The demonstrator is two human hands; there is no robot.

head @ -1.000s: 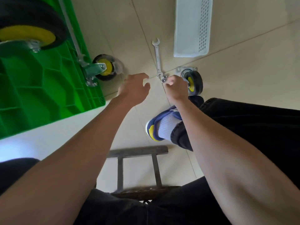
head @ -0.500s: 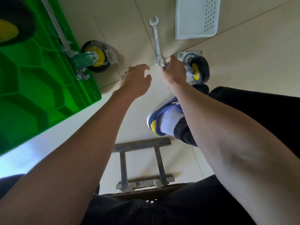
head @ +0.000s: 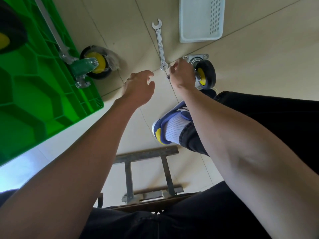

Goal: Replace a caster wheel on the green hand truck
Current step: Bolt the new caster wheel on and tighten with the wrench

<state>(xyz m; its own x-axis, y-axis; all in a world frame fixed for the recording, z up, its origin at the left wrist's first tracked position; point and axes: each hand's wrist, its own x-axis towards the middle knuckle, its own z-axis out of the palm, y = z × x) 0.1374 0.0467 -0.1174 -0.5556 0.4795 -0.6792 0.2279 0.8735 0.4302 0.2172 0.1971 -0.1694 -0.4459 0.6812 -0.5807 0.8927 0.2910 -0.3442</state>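
The green hand truck (head: 34,94) lies upside down at the left, its underside ribs showing. A green-bracketed caster (head: 96,64) with a yellow hub, partly in clear wrap, sits at its near corner. A loose caster (head: 206,73) with a grey mounting plate lies on the floor at the right. My right hand (head: 182,73) hovers just left of it, fingers curled and pinching a small metal fastener (head: 167,77) beside the lower end of a wrench (head: 160,44). My left hand (head: 138,87) floats between truck and wrench, fingers spread and holding nothing.
A white perforated plastic basket (head: 200,19) stands on the tiled floor beyond the wrench. My foot in a blue and white shoe (head: 170,128) is planted below the loose caster. A low wooden stool (head: 146,154) is under me.
The view has shifted, so the truck and floor items sit differently in frame. My right hand stays at the wrench's lower end with the small fastener. My left hand's fingers have opened a little.
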